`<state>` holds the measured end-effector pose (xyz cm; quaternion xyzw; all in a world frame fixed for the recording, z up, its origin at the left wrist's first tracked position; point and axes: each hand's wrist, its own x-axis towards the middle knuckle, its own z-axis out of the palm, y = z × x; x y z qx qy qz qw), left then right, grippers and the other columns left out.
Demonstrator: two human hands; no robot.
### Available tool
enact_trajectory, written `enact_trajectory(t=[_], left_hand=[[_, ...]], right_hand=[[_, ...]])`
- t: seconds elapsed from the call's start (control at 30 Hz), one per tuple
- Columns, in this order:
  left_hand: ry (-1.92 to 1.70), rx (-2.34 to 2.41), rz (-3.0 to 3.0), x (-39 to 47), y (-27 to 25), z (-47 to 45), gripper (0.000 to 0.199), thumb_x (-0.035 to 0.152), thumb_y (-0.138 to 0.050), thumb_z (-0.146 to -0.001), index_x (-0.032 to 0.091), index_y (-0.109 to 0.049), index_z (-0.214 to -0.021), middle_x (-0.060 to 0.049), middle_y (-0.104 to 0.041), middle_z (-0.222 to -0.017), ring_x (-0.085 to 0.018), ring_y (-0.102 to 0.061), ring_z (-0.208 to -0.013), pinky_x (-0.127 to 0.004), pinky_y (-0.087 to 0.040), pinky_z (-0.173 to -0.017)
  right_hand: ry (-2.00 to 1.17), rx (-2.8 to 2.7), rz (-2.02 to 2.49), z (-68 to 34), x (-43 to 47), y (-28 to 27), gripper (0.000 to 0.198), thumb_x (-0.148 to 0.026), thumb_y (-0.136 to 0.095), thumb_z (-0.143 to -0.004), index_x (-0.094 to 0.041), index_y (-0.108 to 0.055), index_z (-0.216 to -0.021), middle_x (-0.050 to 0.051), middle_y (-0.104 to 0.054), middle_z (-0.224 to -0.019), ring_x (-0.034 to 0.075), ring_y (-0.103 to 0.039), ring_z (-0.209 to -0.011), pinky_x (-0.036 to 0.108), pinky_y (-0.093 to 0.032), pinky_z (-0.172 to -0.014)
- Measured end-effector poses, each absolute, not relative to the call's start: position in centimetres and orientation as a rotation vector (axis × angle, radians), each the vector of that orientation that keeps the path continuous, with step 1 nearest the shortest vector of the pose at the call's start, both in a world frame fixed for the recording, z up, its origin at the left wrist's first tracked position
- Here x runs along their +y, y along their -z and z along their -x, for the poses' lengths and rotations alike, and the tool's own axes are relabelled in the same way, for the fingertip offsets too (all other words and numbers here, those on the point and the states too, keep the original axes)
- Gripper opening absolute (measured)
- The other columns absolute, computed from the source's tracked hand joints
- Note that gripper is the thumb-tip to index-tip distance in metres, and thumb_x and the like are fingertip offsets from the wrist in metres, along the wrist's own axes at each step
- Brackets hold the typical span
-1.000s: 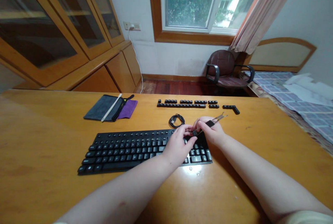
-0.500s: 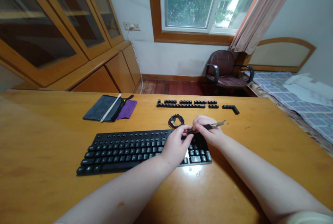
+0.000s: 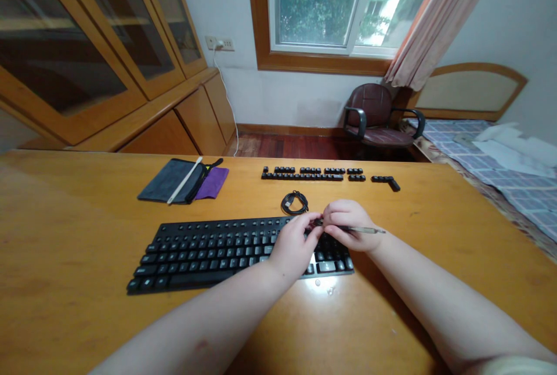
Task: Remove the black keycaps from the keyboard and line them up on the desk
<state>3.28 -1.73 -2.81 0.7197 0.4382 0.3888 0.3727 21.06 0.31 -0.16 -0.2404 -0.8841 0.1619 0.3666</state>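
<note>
My right hand (image 3: 350,225) is closed around a slim keycap puller (image 3: 364,230) whose pale wire end sticks out to the right past the palm. My left hand (image 3: 296,245) pinches a small black keycap (image 3: 318,222) at the puller's other end, partly covered by the fingers. Both hands meet above the right part of a black keyboard (image 3: 217,253). Its upper rows show bare switches, while the lower rows still carry their keycaps. Behind the hands lie rows of loose black keycaps (image 3: 302,177).
A coiled black USB cable (image 3: 295,203) lies just behind the keyboard. On the left are a grey cloth pouch (image 3: 167,180), a pale stick (image 3: 185,180) and a purple cloth (image 3: 213,182). Small clear bits (image 3: 331,291) lie in front of the keyboard on the wooden table (image 3: 78,235).
My right hand has turned, so the keycap puller's outer end has swung down and now lies almost level. The left hand stays nearly where it was.
</note>
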Motion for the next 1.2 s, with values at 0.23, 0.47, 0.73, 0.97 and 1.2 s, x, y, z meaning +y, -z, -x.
enact_trajectory(t=[0.23, 0.47, 0.73, 0.97, 1.2], left_hand=[[-1.06, 1.131, -1.859, -1.8, 2.86, -3.07, 0.016, 0.022, -0.057, -0.082, 0.02, -0.063, -0.097, -0.002, -0.067, -0.094, -0.016, -0.061, -0.088, -0.028, -0.049, -0.081], [-1.07, 1.135, -1.846, -1.93, 2.64, -3.02, 0.013, 0.024, -0.057, -0.082, 0.02, -0.064, -0.093, -0.001, -0.067, -0.087, -0.016, -0.061, -0.08, -0.027, -0.05, -0.075], [-1.096, 1.182, -1.746, -1.59, 2.72, -2.88, 0.016, 0.022, -0.058, -0.082, 0.018, -0.065, -0.095, -0.004, -0.068, -0.091, -0.017, -0.062, -0.082, -0.029, -0.05, -0.077], [-1.128, 1.164, -1.64, -1.16, 2.98, -2.81, 0.023, 0.027, -0.047, -0.089, 0.019, -0.065, -0.101, -0.005, -0.068, -0.099, -0.019, -0.063, -0.09, -0.032, -0.049, -0.083], [-1.197, 1.145, -1.637, -1.25, 3.07, -2.83, 0.02, 0.024, -0.053, -0.085, 0.02, -0.066, -0.099, -0.005, -0.067, -0.097, -0.018, -0.061, -0.091, -0.031, -0.048, -0.085]], right_hand=[[-0.67, -2.188, 0.586, -20.97, 0.24, 0.0, 0.021, -0.024, -0.045, -0.09, -0.016, -0.059, -0.075, 0.007, -0.058, -0.071, 0.015, -0.056, -0.068, 0.028, -0.047, -0.064], [-0.88, -2.065, 0.636, -20.74, 0.48, 0.01, 0.032, -0.036, -0.044, -0.091, -0.016, -0.06, -0.072, 0.006, -0.059, -0.069, 0.015, -0.057, -0.065, 0.028, -0.048, -0.062], [-0.86, -2.045, 0.684, -20.31, 0.38, -0.27, 0.028, -0.035, -0.047, -0.09, -0.016, -0.064, -0.077, 0.006, -0.063, -0.071, 0.014, -0.059, -0.067, 0.028, -0.049, -0.065], [-0.738, -2.045, 0.804, -20.12, 0.64, 0.57, 0.025, -0.029, -0.048, -0.09, -0.017, -0.062, -0.072, 0.006, -0.065, -0.072, 0.015, -0.06, -0.068, 0.029, -0.05, -0.068], [-0.764, -2.108, 0.629, -20.58, 0.61, 0.43, 0.026, -0.028, -0.043, -0.091, -0.016, -0.062, -0.078, 0.008, -0.064, -0.075, 0.017, -0.061, -0.072, 0.031, -0.051, -0.069]])
